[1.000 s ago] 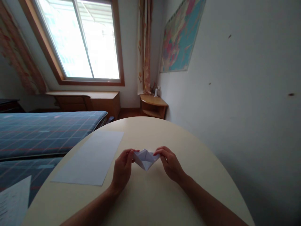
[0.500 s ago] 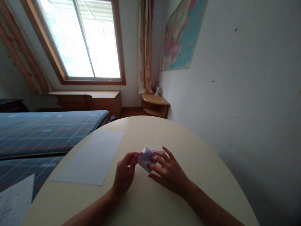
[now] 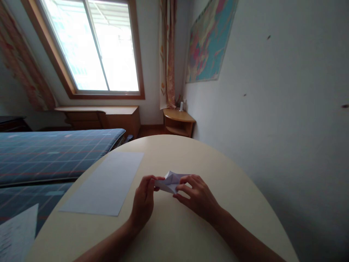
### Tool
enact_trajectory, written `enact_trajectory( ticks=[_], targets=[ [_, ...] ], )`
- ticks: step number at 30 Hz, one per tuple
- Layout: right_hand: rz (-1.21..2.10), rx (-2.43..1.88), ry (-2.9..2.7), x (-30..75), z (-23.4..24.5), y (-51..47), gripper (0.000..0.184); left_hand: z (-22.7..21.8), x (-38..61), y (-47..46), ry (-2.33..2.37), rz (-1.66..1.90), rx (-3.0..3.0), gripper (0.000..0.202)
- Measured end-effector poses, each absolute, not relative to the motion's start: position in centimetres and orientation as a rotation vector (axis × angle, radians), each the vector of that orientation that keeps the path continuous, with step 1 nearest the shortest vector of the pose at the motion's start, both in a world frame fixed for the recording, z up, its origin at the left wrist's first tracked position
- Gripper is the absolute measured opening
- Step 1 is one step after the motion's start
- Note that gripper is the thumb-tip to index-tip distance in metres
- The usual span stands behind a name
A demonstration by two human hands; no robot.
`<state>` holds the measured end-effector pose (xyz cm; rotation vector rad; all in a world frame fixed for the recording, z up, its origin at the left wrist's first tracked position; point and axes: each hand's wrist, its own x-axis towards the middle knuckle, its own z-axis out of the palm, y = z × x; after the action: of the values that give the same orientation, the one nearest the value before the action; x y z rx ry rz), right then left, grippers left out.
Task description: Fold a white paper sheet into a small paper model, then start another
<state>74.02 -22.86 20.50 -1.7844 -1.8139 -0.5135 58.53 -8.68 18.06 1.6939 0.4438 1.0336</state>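
A small piece of folded white paper is held between my two hands, over the middle of the round cream table. It has a raised point at the back and an opened hollow in its middle. My left hand pinches its left end between thumb and fingers. At the right side, my right hand grips the paper with bent fingers, which cover part of that end. Left of my hands a flat white sheet lies on the table.
Another sheet with faint marks shows at the lower left. Beyond the table's left edge is a bed with a blue plaid mattress. A wall stands to the right, and a corner shelf behind.
The folded paper has become flatter and more spread out, its hollow showing more. My right hand's fingers have drawn together onto its right side; before, they were spread over it.
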Motion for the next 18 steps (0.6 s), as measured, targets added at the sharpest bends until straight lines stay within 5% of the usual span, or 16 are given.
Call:
enact_trajectory(
  ticks=[3,9,18],
  targets=[
    [-0.426,-1.791,-1.786,73.97,20.52,-22.98,0.021,18.17,58.44,-8.80,0.428,1.043,1.685,0.025],
    [-0.380,-1.723,-1.718,73.67,21.09,-23.14,0.069,18.46,58.44,-9.01,0.403,1.049,1.679,0.026],
    [-0.391,-1.831,-1.754,73.56,21.41,-23.64,0.074,18.09,58.00,-9.16,0.311,1.005,1.748,0.024]
  ],
)
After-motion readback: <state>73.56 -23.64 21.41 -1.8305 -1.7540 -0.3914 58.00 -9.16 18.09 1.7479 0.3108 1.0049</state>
